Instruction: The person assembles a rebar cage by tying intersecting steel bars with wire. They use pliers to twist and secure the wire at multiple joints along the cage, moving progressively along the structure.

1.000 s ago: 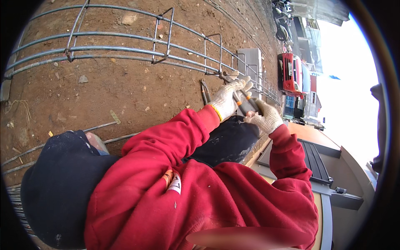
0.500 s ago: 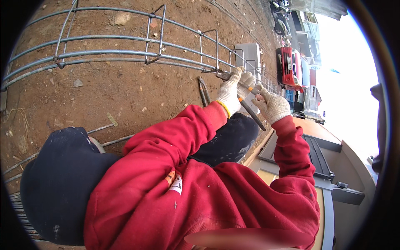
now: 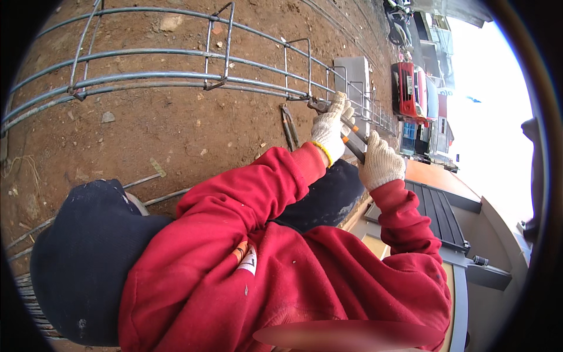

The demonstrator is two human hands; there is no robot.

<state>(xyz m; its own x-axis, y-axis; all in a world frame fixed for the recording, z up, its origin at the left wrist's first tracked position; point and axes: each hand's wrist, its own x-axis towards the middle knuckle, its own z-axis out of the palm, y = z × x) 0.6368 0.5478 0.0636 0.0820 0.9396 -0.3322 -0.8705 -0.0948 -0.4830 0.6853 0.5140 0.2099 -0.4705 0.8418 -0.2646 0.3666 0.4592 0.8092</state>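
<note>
Both my hands wear off-white knitted gloves. My left hand (image 3: 329,130) is closed round the head end of dark-handled pincers (image 3: 355,146), beside the lower bars of a steel rebar cage (image 3: 158,75). The metal jaws show just past the thumb, close to a stirrup corner; whether they bite on wire cannot be seen. My right hand (image 3: 382,161) is wrapped round the handle ends, below their orange bands. Its fingers hide the tips. On the soil left of my left hand lies a second pair of pliers (image 3: 289,128), its handles slightly apart.
The cage runs across brown soil (image 3: 135,141) and over a pale block (image 3: 350,73). Loose rods (image 3: 167,198) lie near my knee. A red vehicle (image 3: 410,91) and a motorcycle (image 3: 397,26) stand farther off. A dark slatted panel (image 3: 437,211) is at the right.
The lower handle, which stuck out free of my right hand, has swung in toward the other. My right hand has closed round both. My left hand has shifted slightly right.
</note>
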